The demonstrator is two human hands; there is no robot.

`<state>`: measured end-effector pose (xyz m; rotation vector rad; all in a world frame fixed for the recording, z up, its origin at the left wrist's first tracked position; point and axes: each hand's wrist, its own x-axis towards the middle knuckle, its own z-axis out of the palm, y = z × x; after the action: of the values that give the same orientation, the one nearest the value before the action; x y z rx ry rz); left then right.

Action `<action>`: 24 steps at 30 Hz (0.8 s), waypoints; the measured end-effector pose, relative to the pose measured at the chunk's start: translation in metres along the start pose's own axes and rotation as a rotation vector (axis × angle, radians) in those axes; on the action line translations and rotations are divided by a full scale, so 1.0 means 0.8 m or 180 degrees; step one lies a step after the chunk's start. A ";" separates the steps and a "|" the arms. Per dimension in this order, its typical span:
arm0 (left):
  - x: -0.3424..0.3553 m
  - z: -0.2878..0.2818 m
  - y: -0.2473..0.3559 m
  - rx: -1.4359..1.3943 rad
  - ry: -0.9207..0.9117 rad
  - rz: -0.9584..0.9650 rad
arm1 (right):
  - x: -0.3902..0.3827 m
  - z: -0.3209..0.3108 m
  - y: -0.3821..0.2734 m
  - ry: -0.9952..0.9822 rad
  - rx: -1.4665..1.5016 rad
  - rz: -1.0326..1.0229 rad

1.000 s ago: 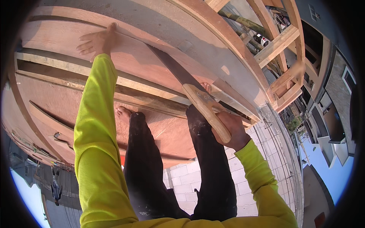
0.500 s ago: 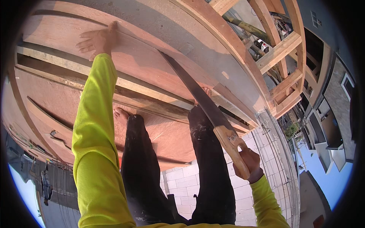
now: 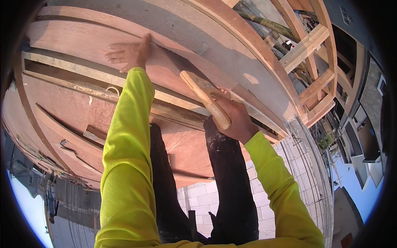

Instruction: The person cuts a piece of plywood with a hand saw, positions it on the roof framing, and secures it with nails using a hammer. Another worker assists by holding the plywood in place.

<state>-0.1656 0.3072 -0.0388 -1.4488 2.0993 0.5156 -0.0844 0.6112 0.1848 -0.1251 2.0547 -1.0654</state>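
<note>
My left hand (image 3: 132,53) lies with fingers spread on a pale reddish plywood strip (image 3: 74,35), beside a long straight line in the wood. My right hand (image 3: 235,115) grips the wooden handle of a hand saw (image 3: 180,60), whose dark blade lies along that line, its far end near my left thumb and wrist. Timber battens (image 3: 64,62) run beneath the strip, above a broad plywood surface (image 3: 182,149). My dark-trousered knees are below the saw, and part of a bare foot (image 3: 225,91) shows behind the handle.
A timber frame (image 3: 304,49) with open gaps and poles stands at upper right. Below the plywood are a pale block wall (image 3: 196,194) and thin metal rods (image 3: 308,173). Loose offcuts (image 3: 68,132) lie at left. A person (image 3: 51,194) is far off at lower left, with buildings around.
The saw and my right hand went back toward me half a second ago and are now pushed forward again. My left hand has shifted rightward along the plywood, fingers still spread.
</note>
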 end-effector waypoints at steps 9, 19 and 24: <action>-0.012 -0.010 0.017 -0.0063 0.0047 -0.0049 | -0.142 -0.098 -0.058 -0.0242 -0.0342 0.0256; -0.004 -0.009 0.008 0.0075 0.0064 0.0076 | -0.197 -0.097 -0.038 -0.0332 -0.0192 0.0692; -0.011 0.009 0.029 -0.0037 -0.0036 0.0043 | -0.036 -0.040 0.020 -0.0056 -0.0040 0.0121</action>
<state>-0.1832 0.3260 -0.0386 -1.4359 2.1018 0.5409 -0.0827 0.6541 0.2012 -0.1009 2.0402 -1.0249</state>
